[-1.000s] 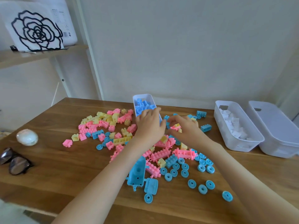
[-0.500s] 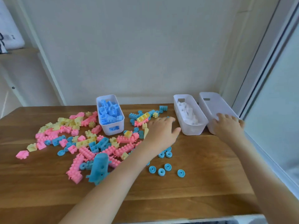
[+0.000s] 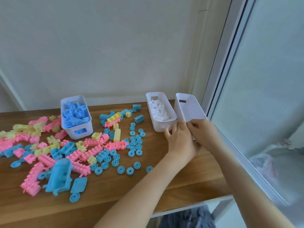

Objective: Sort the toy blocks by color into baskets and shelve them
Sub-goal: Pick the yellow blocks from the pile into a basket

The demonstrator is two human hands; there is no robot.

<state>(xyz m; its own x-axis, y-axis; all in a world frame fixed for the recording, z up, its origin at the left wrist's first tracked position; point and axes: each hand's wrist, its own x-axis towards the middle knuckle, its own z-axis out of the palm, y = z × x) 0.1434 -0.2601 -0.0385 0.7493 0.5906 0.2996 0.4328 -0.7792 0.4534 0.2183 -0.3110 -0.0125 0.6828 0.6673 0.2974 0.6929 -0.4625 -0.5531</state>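
An empty white basket stands at the table's far right, its near end raised a little. My right hand grips its near rim. My left hand holds the same basket at its near left corner, thumb spread toward the basket of white blocks beside it. Left of centre, a third basket is filled with blue blocks. Loose pink, yellow and blue blocks lie spread over the left half of the table, with several blue rings among them.
The wooden table ends just right of the empty basket, where a sliding glass door frame runs close by. A large blue toy part lies at the front left. The wall stands right behind the baskets.
The view swung right from the block pile. My right hand left the blocks and took the empty basket's near end; my left hand followed to its corner.
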